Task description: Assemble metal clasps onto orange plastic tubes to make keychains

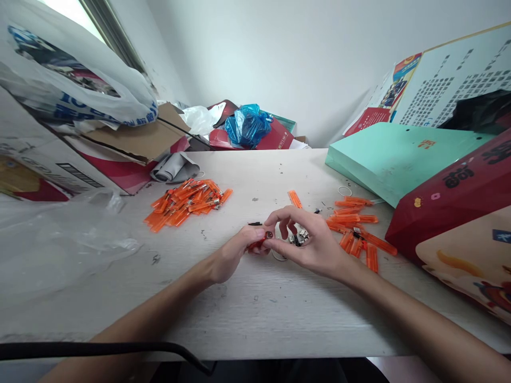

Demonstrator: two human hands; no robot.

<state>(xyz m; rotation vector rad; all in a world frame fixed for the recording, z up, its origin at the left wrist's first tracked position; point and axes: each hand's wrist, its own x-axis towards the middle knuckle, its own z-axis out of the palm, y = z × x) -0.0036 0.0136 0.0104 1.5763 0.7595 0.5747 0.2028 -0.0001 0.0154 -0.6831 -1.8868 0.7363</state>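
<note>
My left hand [235, 252] is closed round an orange lighter body [257, 243] at the middle of the white table [247, 298]. My right hand [309, 242] meets it from the right, thumb and forefinger pinched on a small metal part at the lighter's end. Small silver metal parts [299, 238] lie under my right palm. A heap of several orange lighter bodies [186, 204] lies to the left. More orange lighter bodies [355, 226] are scattered to the right, and a single one [295, 198] lies just beyond my hands.
Cardboard boxes and a white plastic bag [80, 90] crowd the left. A clear plastic sheet [59, 239] covers the near left. A teal box [391, 154] and a red box [459, 197] stand right. A blue bag [247, 125] sits at the back. A black cable [120, 348] runs along the front edge.
</note>
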